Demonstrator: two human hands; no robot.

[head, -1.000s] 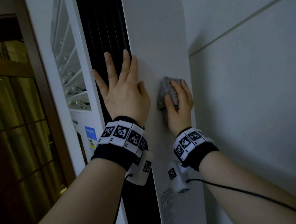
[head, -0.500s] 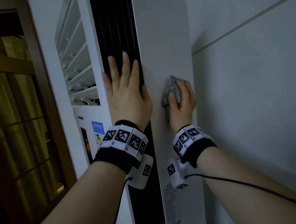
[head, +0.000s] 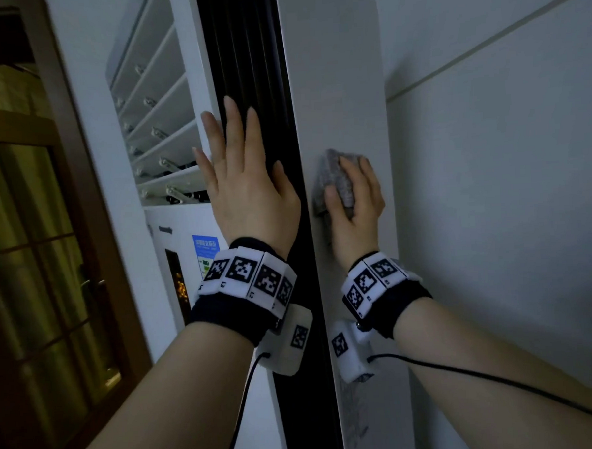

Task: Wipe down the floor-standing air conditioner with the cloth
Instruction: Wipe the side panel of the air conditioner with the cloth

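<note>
Beside the wall, the air conditioner is steadied by the flat left hand. The cloth is clamped mid-panel by the right hand; much seemingly remains unwiped.

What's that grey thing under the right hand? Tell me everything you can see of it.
A small grey cloth, fuzzy-looking, bunched into a wad rather than spread flat. The right hand holds it, fingers over it and thumb at its left edge, pressing it against the pale side panel of the air conditioner. Its top and left edge show; the rest is hidden under the hand.
</note>
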